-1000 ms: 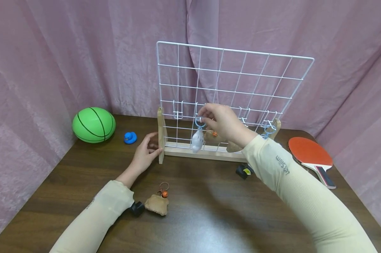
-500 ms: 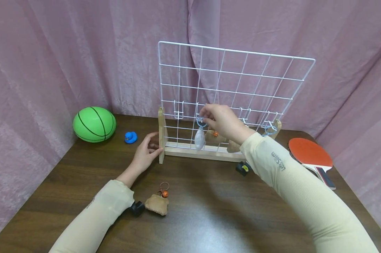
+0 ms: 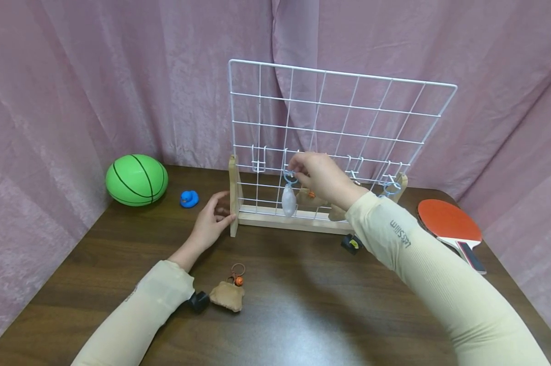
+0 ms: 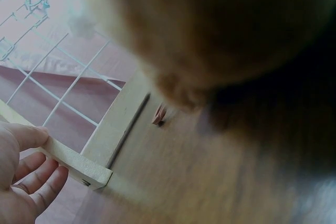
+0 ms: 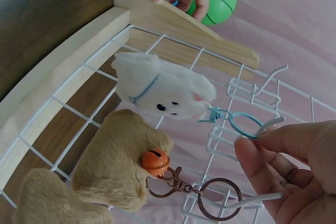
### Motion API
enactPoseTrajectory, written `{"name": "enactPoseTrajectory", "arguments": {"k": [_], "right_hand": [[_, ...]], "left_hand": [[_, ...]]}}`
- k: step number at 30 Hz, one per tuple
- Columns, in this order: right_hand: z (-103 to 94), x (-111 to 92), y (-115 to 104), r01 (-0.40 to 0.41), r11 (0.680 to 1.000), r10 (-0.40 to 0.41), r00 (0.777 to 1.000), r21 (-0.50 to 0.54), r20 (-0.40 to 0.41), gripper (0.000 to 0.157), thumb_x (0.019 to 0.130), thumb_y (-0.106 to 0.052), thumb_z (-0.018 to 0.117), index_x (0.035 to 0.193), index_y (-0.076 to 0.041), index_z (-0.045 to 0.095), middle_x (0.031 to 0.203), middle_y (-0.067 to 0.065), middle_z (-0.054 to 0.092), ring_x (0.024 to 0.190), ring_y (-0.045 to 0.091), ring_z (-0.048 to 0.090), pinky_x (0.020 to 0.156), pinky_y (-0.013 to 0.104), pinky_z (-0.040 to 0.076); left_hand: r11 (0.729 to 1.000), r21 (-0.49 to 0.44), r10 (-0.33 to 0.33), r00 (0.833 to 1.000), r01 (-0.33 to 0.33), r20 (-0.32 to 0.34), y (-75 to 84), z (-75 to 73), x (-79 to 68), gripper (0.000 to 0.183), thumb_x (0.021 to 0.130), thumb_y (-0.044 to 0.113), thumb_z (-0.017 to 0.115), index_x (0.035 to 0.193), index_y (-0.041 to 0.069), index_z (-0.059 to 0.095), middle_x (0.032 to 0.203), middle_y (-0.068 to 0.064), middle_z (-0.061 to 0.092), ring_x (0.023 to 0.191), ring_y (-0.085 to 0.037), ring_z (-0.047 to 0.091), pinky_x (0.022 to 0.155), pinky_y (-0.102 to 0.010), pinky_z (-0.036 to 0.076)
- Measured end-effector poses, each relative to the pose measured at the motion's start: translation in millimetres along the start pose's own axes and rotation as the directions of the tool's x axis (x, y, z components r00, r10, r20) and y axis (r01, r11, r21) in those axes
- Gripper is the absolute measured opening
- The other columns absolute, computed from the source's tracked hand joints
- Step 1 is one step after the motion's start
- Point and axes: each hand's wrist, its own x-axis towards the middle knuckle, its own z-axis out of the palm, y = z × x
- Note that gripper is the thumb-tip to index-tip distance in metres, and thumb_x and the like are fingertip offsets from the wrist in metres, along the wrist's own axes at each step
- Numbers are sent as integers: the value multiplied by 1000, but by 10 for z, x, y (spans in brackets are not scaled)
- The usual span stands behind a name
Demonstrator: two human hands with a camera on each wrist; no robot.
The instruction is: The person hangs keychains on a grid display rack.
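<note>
My right hand (image 3: 321,175) pinches the blue ring (image 5: 244,125) of a white plush keychain (image 5: 163,87) between thumb and fingertip. The ring overlaps the tip of a white wire hook (image 5: 274,122) on the grid rack (image 3: 344,104), and the plush animal hangs below it. Beside it a brown plush keychain (image 5: 118,163) with an orange bell hangs by its copper ring from another hook. My left hand (image 3: 211,221) grips the wooden end piece (image 4: 79,166) of the rack, thumb on the near side and fingers behind.
Another brown plush keychain (image 3: 227,296) lies on the table (image 3: 284,315), near the left sleeve. A green ball (image 3: 137,180) and a blue rubber duck (image 3: 189,199) are at the left, a red table tennis paddle (image 3: 449,221) at the right. Pink curtains (image 3: 188,76) hang behind.
The white plush keychain has turned edge-on and shifted slightly right with my right hand, which keeps pinching its ring at the hook. My left hand has stayed on the wooden end piece.
</note>
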Motion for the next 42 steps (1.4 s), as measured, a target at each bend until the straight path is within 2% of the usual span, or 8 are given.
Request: {"name": "enactPoseTrajectory", "arguments": {"k": [7,14,21,30,37,42], "right_hand": [[-55,-13,23,-3,999,3,1000,40,-19,18,92,-4,58,109,0,64,102,13,69,96,25,65,90,36,53],[-232,-110,10,-4,993,18,993,120,-115,17,91,-7,63,108,-3,65,103,11,70,95,23,66,88,36,54],[-257,-238,-12,14,982,17,987,189,-162,20,91,-11,65,110,-5,65,103,8,70,93,20,65,85,34,54],[-145,-412,-62,40,969,9,980,244,-197,22,90,-11,67,112,-5,65,104,7,70,94,18,65,79,34,55],[-2,-518,-98,113,955,-43,968,273,-248,22,89,-7,67,110,-3,66,100,7,69,88,16,65,76,28,55],[151,-584,-113,154,943,-73,960,294,-269,21,88,-7,68,109,-4,66,101,6,70,86,16,67,73,27,56]], "left_hand": [[1000,-2,5,1000,-5,-5,-5,0,-8,60,90,4,65,142,8,38,125,-23,56,102,-35,62,83,-41,55],[1000,14,12,1000,-12,-2,-8,12,9,60,89,3,65,142,8,38,126,-22,56,102,-34,62,82,-37,56],[1000,26,13,1000,-13,-13,-25,8,18,61,89,3,66,142,9,38,124,-21,57,101,-33,63,79,-30,56],[1000,-2,10,1000,-10,-15,-25,19,18,61,89,2,66,143,7,37,125,-24,56,103,-36,62,83,-40,55],[1000,17,-10,1000,10,-5,361,-40,-104,57,89,-4,62,140,-2,37,124,-29,54,104,-40,61,85,-45,54],[1000,12,0,1000,1,-6,408,-53,-117,56,89,-4,62,140,-3,37,123,-29,55,103,-40,61,85,-44,54]]}}
